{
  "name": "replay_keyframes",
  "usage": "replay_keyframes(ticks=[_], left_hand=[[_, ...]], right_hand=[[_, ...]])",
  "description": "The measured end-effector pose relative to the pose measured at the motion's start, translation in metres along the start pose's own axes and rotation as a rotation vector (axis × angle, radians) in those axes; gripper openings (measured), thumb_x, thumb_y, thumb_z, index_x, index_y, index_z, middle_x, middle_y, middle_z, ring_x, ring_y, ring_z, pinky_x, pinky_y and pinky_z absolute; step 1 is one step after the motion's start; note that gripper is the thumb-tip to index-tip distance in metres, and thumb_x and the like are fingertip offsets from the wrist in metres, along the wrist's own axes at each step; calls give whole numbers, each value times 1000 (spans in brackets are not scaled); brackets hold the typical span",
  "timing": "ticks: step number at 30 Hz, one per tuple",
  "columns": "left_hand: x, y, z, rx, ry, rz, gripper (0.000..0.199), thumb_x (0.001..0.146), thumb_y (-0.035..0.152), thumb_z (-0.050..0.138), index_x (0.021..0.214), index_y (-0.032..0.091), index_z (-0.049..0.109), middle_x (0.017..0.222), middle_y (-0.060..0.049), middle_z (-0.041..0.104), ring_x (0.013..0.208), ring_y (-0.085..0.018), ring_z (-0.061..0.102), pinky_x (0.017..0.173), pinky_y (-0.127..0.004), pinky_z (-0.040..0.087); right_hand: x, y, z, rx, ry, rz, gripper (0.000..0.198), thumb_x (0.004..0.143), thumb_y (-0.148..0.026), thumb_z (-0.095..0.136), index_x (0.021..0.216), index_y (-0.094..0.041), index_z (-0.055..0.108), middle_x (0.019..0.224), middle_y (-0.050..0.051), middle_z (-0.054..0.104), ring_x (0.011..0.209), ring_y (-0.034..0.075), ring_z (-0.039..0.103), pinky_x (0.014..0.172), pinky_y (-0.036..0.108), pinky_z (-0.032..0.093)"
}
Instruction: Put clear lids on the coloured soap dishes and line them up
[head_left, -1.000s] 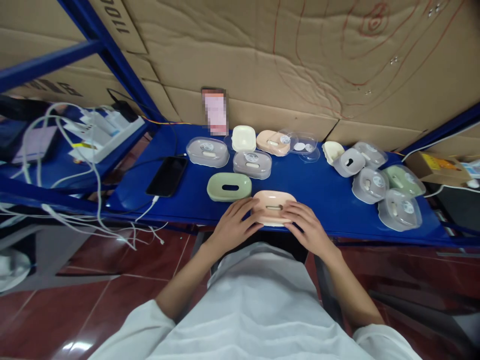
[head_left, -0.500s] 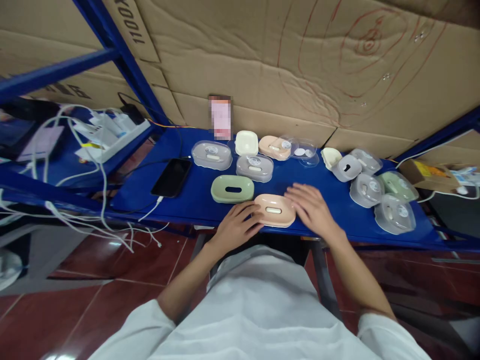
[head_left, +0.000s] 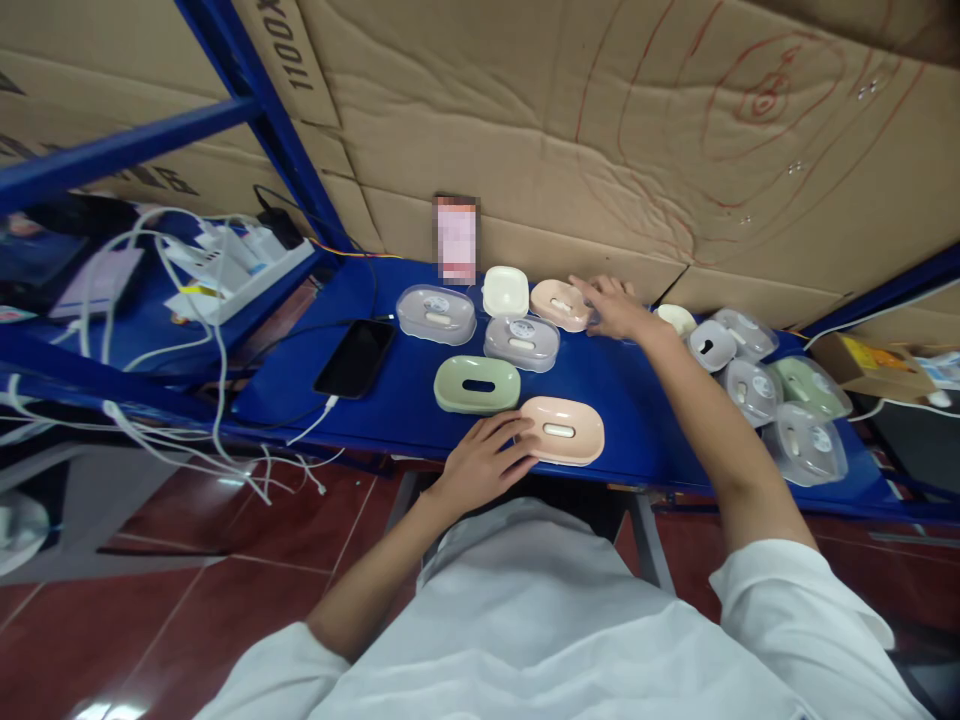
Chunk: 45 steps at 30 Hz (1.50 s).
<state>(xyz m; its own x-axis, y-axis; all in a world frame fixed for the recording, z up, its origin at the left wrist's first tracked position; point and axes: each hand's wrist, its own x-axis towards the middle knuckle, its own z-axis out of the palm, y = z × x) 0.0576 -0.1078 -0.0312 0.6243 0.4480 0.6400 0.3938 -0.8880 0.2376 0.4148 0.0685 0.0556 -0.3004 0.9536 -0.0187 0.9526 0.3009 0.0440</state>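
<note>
A peach soap dish (head_left: 577, 440) with a pale bar-shaped insert lies at the front edge of the blue table. My left hand (head_left: 491, 455) rests against its left end, fingers apart and loosely curved. Farther back, my right hand (head_left: 613, 305) reaches over the spot beside a second peach soap dish (head_left: 551, 300), its fingers spread. Whether it touches the clear lids there cannot be seen, since the hand covers them. To the left of the front dish sits a green soap dish (head_left: 450, 385) with a dark slot.
Lidded grey soap boxes (head_left: 435, 310), a cream dish (head_left: 505, 290) and a phone (head_left: 354, 358) on a cable lie left of centre. Several lidded boxes (head_left: 806, 440) cluster at right. Cardboard (head_left: 510, 160) walls the back; white cables (head_left: 210, 430) hang at left.
My right hand has left the front peach dish's right side and moved back to the clear lids by the rear peach dish. My left hand stays at the front dish. The view has shifted slightly.
</note>
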Motion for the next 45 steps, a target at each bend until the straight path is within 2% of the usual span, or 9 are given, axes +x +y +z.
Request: replay_keyframes(ticks=[4,6,11,14,17,22,26,34,45], left_hand=[[0,0,0,-8,-9,-9,18,104,27,69,121,24,74,133,-8,76,132,-27,69,105,-41,60],[0,0,0,-12,-7,-4,18,104,27,69,120,24,74,133,-8,76,132,-27,68,105,-41,61],[0,1,1,-36,10,-17,20,103,26,70,123,24,72,132,-8,75,131,-26,68,111,-41,59],[0,2,2,-28,27,-65,33,103,28,71,135,25,67,138,-11,72,129,-26,70,109,-41,61],[-1,2,3,-58,49,-122,44,101,32,74,143,27,61,146,-14,67,130,-28,70,105,-42,64],[-6,0,5,-183,58,-186,55,100,33,76,150,28,54,149,-15,62,135,-28,67,108,-43,64],[-9,0,4,-207,66,-197,50,101,29,74,149,31,57,151,-13,59,136,-26,67,109,-41,64],[-6,-3,0,-303,27,-229,51,100,32,77,147,31,58,151,-13,59,142,-28,63,118,-49,59],[-8,-8,-1,-345,-17,-266,58,98,34,79,151,33,56,155,-12,60,145,-28,61,121,-49,55]], right_hand=[[12,2,-14,14,-4,-49,112,68,-46,93,165,-22,42,168,22,39,158,51,31,124,72,26],[2,-4,-21,97,66,-74,114,71,-52,92,166,-21,38,171,21,36,163,49,23,128,72,17],[-91,-48,-19,277,252,-95,114,85,-71,78,174,-25,22,166,20,43,156,44,39,128,66,25],[-154,-91,-4,281,247,-72,110,91,-76,70,176,-30,19,162,20,45,152,43,44,123,63,36],[-185,-133,14,267,187,-106,100,96,-76,64,175,-30,23,166,18,47,152,39,46,120,58,41],[-187,-178,35,158,271,-80,83,100,-72,58,168,-27,43,169,16,47,153,38,46,122,57,40],[-189,-192,45,93,295,-10,83,101,-69,60,170,-28,40,174,17,39,157,42,40,119,60,45],[-193,-182,27,128,215,-89,93,94,-73,65,171,-30,37,171,18,44,145,45,50,111,66,53],[-187,-181,15,133,187,-89,78,99,-73,60,166,-33,48,165,14,52,140,42,54,111,62,54]])
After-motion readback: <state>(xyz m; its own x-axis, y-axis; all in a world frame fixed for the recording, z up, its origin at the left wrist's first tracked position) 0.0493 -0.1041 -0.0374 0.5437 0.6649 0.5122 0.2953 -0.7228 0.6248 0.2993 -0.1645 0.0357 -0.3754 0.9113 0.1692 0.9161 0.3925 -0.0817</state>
